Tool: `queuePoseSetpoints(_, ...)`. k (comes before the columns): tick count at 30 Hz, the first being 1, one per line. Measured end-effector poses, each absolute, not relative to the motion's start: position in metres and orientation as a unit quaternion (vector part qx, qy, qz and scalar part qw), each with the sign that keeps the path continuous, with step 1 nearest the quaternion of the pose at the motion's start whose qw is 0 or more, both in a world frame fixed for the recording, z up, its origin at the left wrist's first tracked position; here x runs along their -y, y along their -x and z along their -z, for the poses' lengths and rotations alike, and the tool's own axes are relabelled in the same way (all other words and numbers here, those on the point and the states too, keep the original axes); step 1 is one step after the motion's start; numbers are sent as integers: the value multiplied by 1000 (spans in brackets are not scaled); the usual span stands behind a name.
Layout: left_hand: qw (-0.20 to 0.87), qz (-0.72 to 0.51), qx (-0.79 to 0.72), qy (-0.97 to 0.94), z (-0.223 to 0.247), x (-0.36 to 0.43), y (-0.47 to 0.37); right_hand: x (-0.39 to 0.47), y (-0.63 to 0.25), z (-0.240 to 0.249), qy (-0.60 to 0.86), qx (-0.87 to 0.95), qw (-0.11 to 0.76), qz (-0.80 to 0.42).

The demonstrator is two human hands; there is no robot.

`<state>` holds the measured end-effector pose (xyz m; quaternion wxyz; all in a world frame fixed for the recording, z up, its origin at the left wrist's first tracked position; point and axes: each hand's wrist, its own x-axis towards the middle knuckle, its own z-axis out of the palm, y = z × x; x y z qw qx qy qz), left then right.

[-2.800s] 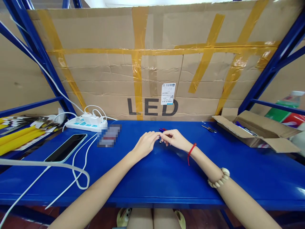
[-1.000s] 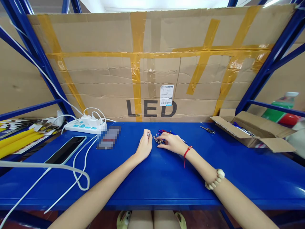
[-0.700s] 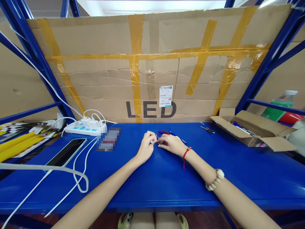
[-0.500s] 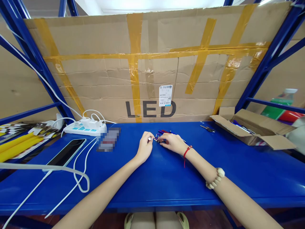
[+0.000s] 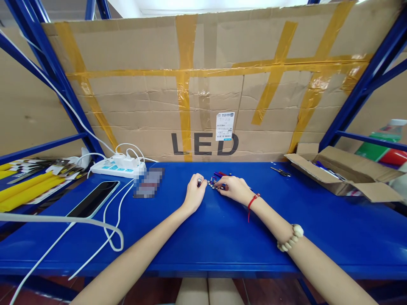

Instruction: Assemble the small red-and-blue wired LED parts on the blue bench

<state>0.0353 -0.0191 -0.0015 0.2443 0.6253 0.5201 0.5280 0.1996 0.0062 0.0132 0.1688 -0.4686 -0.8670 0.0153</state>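
Head view: you look down at a blue shelf [image 5: 203,237] with both hands near its middle, toward the back.

Your left hand [image 5: 194,195] rests on the shelf. Its thumb and first finger are pinched together on a small silver piece [image 5: 199,181]. The piece is round and tiny, and it sticks up out of your fingers. You cannot tell its long side from here.

Your right hand [image 5: 233,189] lies flat, just beside the left one, with its fingers on a little pile of parts [image 5: 215,183]. The fingers are spread a bit and curled over the pile; you cannot tell if they grip anything. The pile has small silver bits with blue and red sticks. The sticks run left to right and slightly away from you. A red string [image 5: 252,203] is on your right wrist, and a bead bracelet [image 5: 291,239] sits further up that arm.

Behind the hands stands a big cardboard sheet [image 5: 143,97] with yellow tape. It says "LED" in black letters. A white label [image 5: 224,126] is stuck over the D, and its print is too small to read.

To the left lie a phone [image 5: 93,198], white cables [image 5: 108,220] and a power strip [image 5: 116,168]. To the right sits an open box [image 5: 343,173], with keys [image 5: 280,171] near it.
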Motion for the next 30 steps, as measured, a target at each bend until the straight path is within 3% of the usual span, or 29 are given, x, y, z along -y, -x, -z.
queuePoseSetpoints(8,200,-505,-494,-679,2,20,-35,-3,-197,-14,470,858,207,-28)
queuePoseSetpoints(14,193,-473,-506,-695,7,17,-35,-1,-187,-16,359,792,392,-300)
queuePoseSetpoints(17,196,-449,-501,-713,8,17,-35,4,-182,-17,323,782,391,-362)
queuePoseSetpoints(22,190,-399,-505,-742,8,18,-35,6,-181,-15,319,797,365,-360)
queuePoseSetpoints(30,201,-439,-510,-712,9,17,-37,0,-183,-13,341,771,383,-377)
